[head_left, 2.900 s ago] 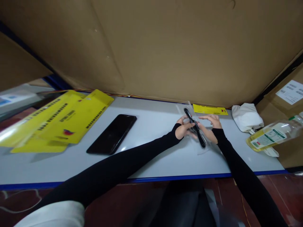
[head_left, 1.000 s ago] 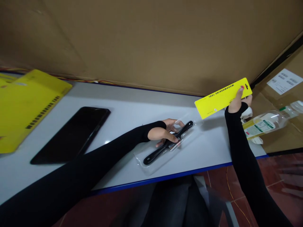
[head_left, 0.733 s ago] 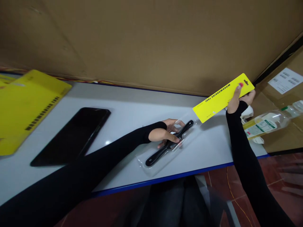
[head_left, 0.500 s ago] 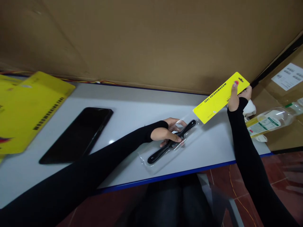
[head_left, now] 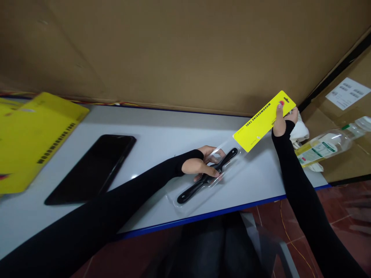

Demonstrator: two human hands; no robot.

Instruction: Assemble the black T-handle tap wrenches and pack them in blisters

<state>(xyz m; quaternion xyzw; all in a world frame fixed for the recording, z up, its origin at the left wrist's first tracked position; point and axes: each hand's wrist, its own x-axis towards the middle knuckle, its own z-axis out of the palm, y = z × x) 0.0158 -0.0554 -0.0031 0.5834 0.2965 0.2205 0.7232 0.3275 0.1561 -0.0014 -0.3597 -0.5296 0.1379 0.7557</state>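
Observation:
My left hand (head_left: 203, 165) is closed around a clear plastic blister pack (head_left: 213, 156), its thumb pressing near the middle of the black two-handled spokeshave (head_left: 189, 192) inside. The spokeshave lies slantwise, both handle ends showing, its centre partly covered by my fingers. Up to the right, my right hand (head_left: 279, 122) grips the far end of a yellow backing card (head_left: 255, 126) printed "WOODWORKING TOOL", thumb on top by the red mark. The card's lower end sits at the pack's upper right end; whether it is still inside the plastic I cannot tell.
A black phone (head_left: 92, 170) lies on the white table (head_left: 150, 127), left of my forearm. Larger yellow cards (head_left: 43, 139) are at the far left. A bottle of yellowish liquid (head_left: 327, 144) and a white cloth (head_left: 300, 129) lie at right, beside a cardboard box (head_left: 356, 154). Cardboard rises behind.
The view has shifted slightly, so most things appear a little further left. Both hands keep their holds; the card and the spokeshave pack stay in nearly the same arrangement.

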